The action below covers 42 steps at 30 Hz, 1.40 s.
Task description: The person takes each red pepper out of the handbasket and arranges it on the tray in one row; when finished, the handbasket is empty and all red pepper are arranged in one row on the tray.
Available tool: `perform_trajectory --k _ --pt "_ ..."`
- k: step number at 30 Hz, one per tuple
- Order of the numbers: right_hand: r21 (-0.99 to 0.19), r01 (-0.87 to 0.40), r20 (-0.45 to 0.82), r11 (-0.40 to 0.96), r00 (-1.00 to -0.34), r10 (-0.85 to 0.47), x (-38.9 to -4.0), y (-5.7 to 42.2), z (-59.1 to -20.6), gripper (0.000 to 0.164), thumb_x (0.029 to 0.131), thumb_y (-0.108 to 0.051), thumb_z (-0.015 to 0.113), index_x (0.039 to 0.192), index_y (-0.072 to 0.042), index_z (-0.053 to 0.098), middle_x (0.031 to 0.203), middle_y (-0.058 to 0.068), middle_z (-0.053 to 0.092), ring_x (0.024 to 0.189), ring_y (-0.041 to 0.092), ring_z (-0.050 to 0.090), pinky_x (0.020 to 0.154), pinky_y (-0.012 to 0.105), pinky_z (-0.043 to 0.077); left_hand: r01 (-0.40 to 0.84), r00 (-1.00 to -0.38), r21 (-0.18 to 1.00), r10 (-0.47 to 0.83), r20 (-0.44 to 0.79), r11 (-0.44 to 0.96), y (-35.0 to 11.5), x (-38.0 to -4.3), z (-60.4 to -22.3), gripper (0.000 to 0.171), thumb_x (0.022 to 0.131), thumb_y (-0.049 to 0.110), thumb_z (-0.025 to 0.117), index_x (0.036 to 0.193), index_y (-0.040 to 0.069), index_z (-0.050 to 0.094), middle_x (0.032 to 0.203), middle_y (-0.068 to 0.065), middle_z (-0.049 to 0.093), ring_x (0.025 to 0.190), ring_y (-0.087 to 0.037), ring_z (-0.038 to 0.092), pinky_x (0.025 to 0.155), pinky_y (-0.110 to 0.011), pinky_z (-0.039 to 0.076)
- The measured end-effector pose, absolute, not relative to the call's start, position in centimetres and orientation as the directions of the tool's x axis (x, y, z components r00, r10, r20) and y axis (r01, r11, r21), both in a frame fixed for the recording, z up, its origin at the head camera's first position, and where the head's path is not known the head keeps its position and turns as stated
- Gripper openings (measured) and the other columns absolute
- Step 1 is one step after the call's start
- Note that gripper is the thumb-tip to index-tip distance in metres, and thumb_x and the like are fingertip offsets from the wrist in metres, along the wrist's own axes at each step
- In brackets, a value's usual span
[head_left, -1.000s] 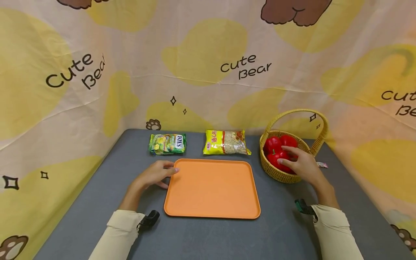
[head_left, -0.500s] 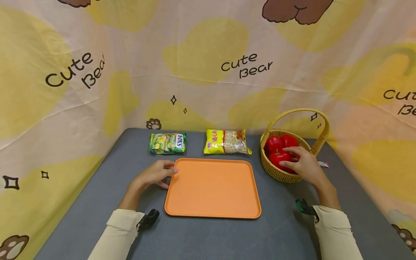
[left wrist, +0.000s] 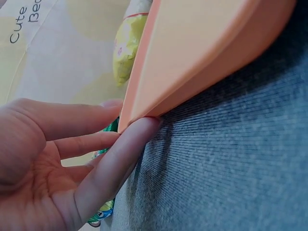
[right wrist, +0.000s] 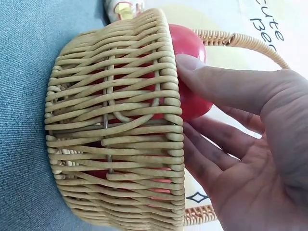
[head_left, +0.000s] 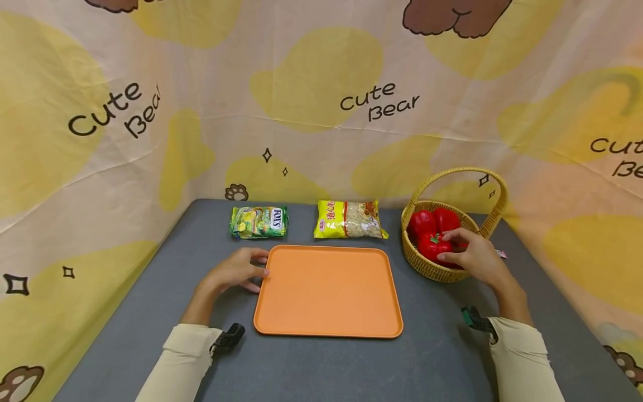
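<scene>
My right hand reaches over the rim of a wicker basket. Its thumb and fingers pinch the front red bell pepper among several in the basket. In the right wrist view, the thumb lies on the near side of a red pepper, and the fingers partly disappear behind the rim. At the left side of an orange tray, my left hand touches the edge. The left wrist view shows its thumb and index fingertip either side of the tray's corner, fingers fairly straight.
Behind the tray lie a green FOX'S candy bag and a yellow bag of pasta. A small pink wrapper sits right of the basket. The basket's tall handle arches above it. A patterned cloth hangs behind the grey table.
The front bell pepper has shifted rightward, its stem turning, and my right hand has moved slightly right with it. My left thumb has slid back from the tray's surface to its edge.
</scene>
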State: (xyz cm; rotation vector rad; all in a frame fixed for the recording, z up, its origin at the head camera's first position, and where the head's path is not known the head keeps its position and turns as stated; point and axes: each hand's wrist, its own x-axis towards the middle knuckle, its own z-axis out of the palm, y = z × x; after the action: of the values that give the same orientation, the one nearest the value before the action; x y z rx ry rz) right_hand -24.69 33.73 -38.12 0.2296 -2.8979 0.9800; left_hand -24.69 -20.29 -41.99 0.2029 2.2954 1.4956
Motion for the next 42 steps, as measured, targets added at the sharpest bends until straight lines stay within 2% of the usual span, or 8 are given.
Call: perform_trajectory --k 4,6,10,17,27,33,37,42 --pt "-0.61 -0.171 0.133 0.774 -0.985 -0.112 -24.6 33.9 -38.0 0.057 0.091 -0.035 0.085 0.133 -0.004 0.063 0.13 0.023 0.069 0.121 0.04 0.065 0.091 0.019 0.049 -0.093 -0.911 0.904 0.33 -0.247 0.418 -20.3 -24.8 -42.2 0.061 0.096 -0.005 0.067 0.152 -0.015 0.043 0.149 -0.036 0.047 0.097 -0.024 0.071 0.073 -0.042 0.068" --pt "-0.614 -0.173 0.143 0.77 -0.984 -0.107 -24.5 33.8 -37.9 0.059 0.09 -0.034 0.086 0.134 -0.004 0.062 0.131 0.023 0.069 0.123 0.04 0.066 0.093 0.02 0.051 -0.091 -0.911 0.905 0.332 -0.244 0.415 -20.3 -24.9 -42.2 0.062 0.096 -0.006 0.066 0.152 -0.016 0.042 0.149 -0.035 0.048 0.095 -0.023 0.071 0.073 -0.042 0.068" --pt "-0.619 -0.169 0.162 0.767 -0.983 -0.086 -24.1 33.6 -37.3 0.06 0.09 -0.038 0.086 0.135 -0.006 0.061 0.134 0.023 0.069 0.127 0.042 0.064 0.101 0.042 0.048 -0.089 -0.909 0.909 0.34 -0.241 0.407 -20.3 -25.1 -42.3 0.063 0.094 -0.008 0.066 0.152 -0.015 0.042 0.149 -0.035 0.048 0.094 -0.022 0.07 0.072 -0.042 0.068" --pt "-0.647 -0.204 0.188 0.735 -0.976 -0.105 -23.3 33.5 -35.7 0.068 0.092 -0.039 0.083 0.145 -0.006 0.055 0.142 0.02 0.061 0.13 0.044 0.06 0.083 0.004 0.045 -0.078 -0.899 0.917 0.37 -0.234 0.391 -20.5 -25.0 -42.1 0.066 0.092 -0.012 0.063 0.152 -0.017 0.039 0.149 -0.037 0.045 0.091 -0.022 0.07 0.073 -0.042 0.068" --pt "-0.609 -0.27 0.234 0.746 -0.96 -0.156 -22.4 31.7 -33.9 0.078 0.091 -0.037 0.084 0.156 -0.009 0.052 0.145 0.019 0.057 0.126 0.043 0.061 0.082 0.002 0.044 -0.096 -0.899 0.91 0.357 -0.253 0.402 -20.6 -25.0 -42.1 0.067 0.092 -0.013 0.064 0.154 -0.016 0.038 0.15 -0.036 0.044 0.09 -0.021 0.07 0.074 -0.042 0.068" --pt "-0.592 -0.363 0.305 0.72 -0.927 -0.216 -22.8 29.3 -34.6 0.075 0.089 -0.031 0.087 0.154 -0.011 0.055 0.147 0.015 0.055 0.127 0.037 0.057 0.094 0.018 0.051 -0.098 -0.901 0.912 0.355 -0.251 0.397 -20.6 -25.2 -42.4 0.067 0.091 -0.014 0.062 0.154 -0.016 0.038 0.149 -0.036 0.044 0.088 -0.021 0.07 0.074 -0.042 0.068" --pt "-0.634 -0.393 0.29 0.666 -0.919 -0.267 -23.4 27.7 -35.5 0.077 0.087 -0.026 0.089 0.153 -0.005 0.054 0.151 0.019 0.05 0.126 0.04 0.058 0.1 0.039 0.061 -0.096 -0.903 0.911 0.351 -0.249 0.401 -20.6 -25.3 -42.4 0.067 0.091 -0.015 0.062 0.154 -0.015 0.039 0.149 -0.035 0.045 0.088 -0.021 0.07 0.074 -0.042 0.068" --pt "-0.687 -0.37 0.214 0.625 -0.926 -0.312 -23.9 26.0 -36.5 0.083 0.085 -0.024 0.09 0.154 -0.001 0.051 0.153 0.023 0.043 0.135 0.045 0.051 0.105 0.059 0.054 -0.104 -0.904 0.907 0.342 -0.257 0.409 -20.5 -25.1 -42.4 0.068 0.091 -0.014 0.065 0.154 -0.014 0.039 0.149 -0.035 0.045 0.087 -0.022 0.071 0.074 -0.042 0.068"
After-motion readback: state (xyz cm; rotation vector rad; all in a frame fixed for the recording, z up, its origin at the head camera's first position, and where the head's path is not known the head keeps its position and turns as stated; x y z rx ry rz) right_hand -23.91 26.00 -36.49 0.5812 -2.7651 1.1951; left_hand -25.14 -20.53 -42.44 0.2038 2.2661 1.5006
